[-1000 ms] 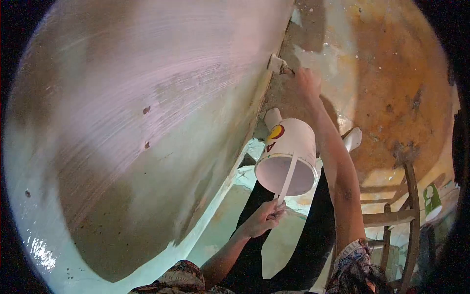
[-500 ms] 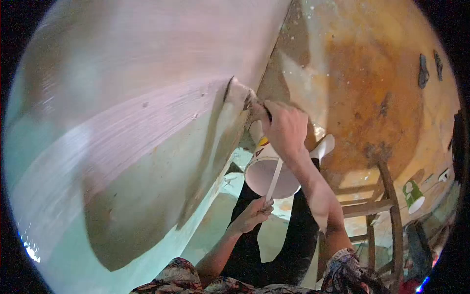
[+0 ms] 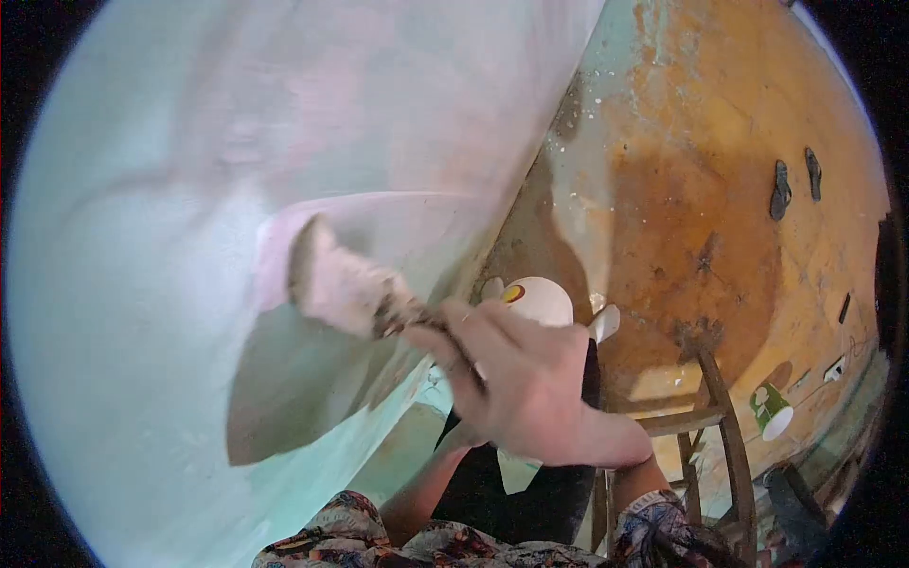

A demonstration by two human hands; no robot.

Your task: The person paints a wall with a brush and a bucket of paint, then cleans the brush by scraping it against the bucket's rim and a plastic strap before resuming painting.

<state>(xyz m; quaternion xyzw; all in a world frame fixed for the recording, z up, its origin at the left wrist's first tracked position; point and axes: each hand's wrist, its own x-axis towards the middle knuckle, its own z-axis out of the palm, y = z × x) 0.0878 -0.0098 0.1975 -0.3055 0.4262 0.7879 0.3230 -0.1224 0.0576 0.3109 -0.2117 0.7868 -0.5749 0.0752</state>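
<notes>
My right hand (image 3: 530, 383) is closed round the handle of a wide paintbrush (image 3: 346, 289), its bristles coated pale and pointing left against the pale wall (image 3: 151, 379). The brush and hand are blurred by motion. Below the right hand is a white bucket (image 3: 547, 295) with a red and yellow mark, its opening covered by that hand. My left hand (image 3: 462, 439) is mostly hidden behind the right one; its forearm still reaches toward the bucket, whose handle it gripped in the earlier view.
A wooden ladder (image 3: 731, 450) stands at the lower right. On the stained orange-brown floor (image 3: 682, 246) lie a green and white tub (image 3: 772, 413) and two dark flip-flops (image 3: 779, 191). The wall's lower edge runs diagonally beside my legs.
My right hand has swung the brush left and down along the wall, away from the wall's edge, and now covers the left hand and bucket opening. The view has shifted slightly.
</notes>
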